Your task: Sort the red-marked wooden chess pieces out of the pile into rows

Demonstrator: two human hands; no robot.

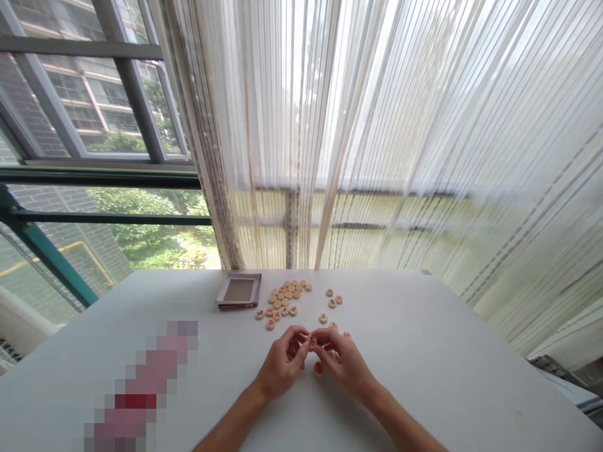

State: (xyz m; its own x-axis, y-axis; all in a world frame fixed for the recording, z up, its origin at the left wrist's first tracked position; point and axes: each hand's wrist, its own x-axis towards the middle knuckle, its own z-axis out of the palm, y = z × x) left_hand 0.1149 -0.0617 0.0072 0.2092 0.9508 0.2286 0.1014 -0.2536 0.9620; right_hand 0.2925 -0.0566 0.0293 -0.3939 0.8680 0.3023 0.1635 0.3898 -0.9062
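My left hand (282,364) and my right hand (346,364) meet over the white table (424,351), fingers curled. Between their fingertips they pinch a round wooden game piece with a red mark (311,341). Another red-marked piece (319,368) lies on the table just under my right hand. A cluster of several tan round pieces (285,298) lies beyond my hands, some marked black, some red. A few loose pieces (332,300) lie to the right of the cluster.
A small flat box with a dark rim (239,291) sits left of the cluster. A blurred pink and red patch (146,383) lies on the table's left. Sheer striped curtains (377,138) hang behind the table, and a window (94,125) is at the left.
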